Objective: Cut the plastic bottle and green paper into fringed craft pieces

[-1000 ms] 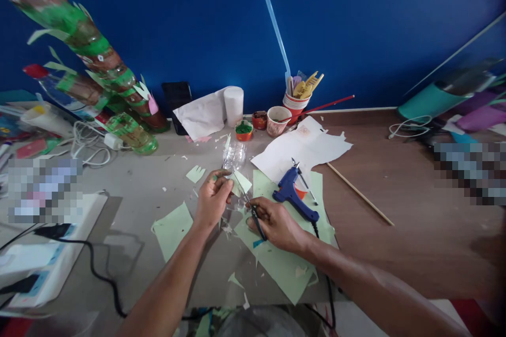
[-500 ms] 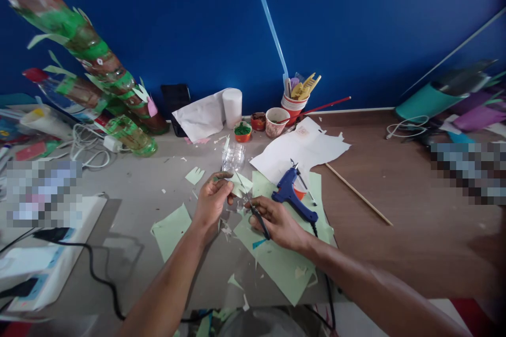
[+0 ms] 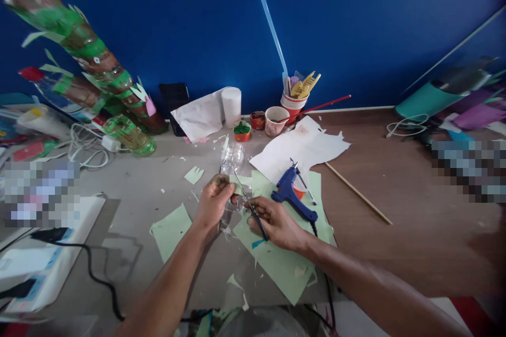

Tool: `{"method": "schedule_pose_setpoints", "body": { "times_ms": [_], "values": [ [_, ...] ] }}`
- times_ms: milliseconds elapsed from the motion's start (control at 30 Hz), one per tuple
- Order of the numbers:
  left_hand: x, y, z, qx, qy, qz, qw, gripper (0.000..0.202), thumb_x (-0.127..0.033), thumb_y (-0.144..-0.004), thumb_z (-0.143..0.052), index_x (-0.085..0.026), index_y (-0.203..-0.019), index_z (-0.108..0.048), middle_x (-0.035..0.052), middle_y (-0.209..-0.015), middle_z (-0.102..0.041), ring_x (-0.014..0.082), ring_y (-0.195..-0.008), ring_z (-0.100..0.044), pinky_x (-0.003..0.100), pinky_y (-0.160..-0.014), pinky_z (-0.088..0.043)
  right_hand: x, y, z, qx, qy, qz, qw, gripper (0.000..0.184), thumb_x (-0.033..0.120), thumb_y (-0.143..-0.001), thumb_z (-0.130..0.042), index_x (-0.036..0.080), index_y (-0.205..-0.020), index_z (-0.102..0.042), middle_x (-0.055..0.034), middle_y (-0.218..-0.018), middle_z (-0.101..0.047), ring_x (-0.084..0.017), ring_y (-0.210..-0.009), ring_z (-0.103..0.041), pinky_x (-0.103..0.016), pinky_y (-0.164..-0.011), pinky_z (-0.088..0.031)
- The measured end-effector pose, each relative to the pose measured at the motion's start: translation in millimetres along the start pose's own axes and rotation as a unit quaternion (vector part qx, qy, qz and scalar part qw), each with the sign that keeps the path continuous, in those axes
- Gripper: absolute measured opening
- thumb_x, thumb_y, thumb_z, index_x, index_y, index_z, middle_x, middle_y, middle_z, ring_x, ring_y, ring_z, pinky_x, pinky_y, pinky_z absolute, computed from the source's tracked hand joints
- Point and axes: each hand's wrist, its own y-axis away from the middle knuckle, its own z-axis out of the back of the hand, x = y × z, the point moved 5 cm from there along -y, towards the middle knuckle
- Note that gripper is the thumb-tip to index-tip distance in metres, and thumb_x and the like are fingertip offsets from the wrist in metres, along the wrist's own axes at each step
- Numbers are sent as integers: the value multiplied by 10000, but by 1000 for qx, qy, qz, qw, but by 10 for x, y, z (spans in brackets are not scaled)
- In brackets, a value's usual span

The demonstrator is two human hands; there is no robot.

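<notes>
My left hand (image 3: 216, 196) pinches a small piece of pale green paper (image 3: 245, 181) between thumb and fingers. In my right hand (image 3: 272, 220) is a pair of scissors (image 3: 259, 222) with dark handles; its blades point up and left, against the paper. Whether the blades are parted is too fine to tell. Beneath my right hand lies a larger green sheet (image 3: 286, 274), with small cut scraps around it. A cut green paper piece with pointed tips (image 3: 194, 175) rests left of my left hand, above another green sheet (image 3: 173, 231).
A blue glue gun (image 3: 293, 196) lies right of my right hand, near white paper (image 3: 312, 142) and a wooden stick (image 3: 359, 194). Behind stand a clear plastic bottle piece (image 3: 232, 158), paint cups (image 3: 242, 130) and a painted bottle trunk (image 3: 106, 71). A power strip (image 3: 59, 258) is at left.
The green paper in my left hand has turned slightly and shows less of its surface. The scissors have shifted a little beside it; both hands stay in nearly the same place.
</notes>
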Motion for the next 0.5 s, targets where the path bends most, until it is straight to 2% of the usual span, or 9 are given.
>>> {"method": "schedule_pose_setpoints", "body": {
  "times_ms": [167,367,500],
  "values": [
    [-5,14,-8,-12,17,11,1000,155,-282,-735,-648,-175,-743,-537,-45,-625,-561,75,-561,-531,209,-592,-421,-21,0,6,-9,-5,-4,1000,226,306,-764,-595,157,-924,-536,54,-609,-417,-83,-527,-381,-196,-474,-306],
    [76,37,-68,7,68,80,994,175,-299,-703,-671,-173,-737,-555,-29,-658,-575,95,-580,-559,233,-608,-463,-25,-3,5,-10,-12,-4,1000,240,343,-767,-582,175,-925,-517,44,-630,-427,-98,-548,-407,-210,-493,-323],
    [118,55,-96,21,84,114,990,191,-287,-691,-691,-167,-749,-555,-26,-649,-568,83,-541,-526,227,-583,-448,18,-6,16,-11,-17,5,1000,219,315,-773,-568,165,-924,-517,43,-628,-433,-97,-548,-411,-211,-498,-324]
  ]
}}
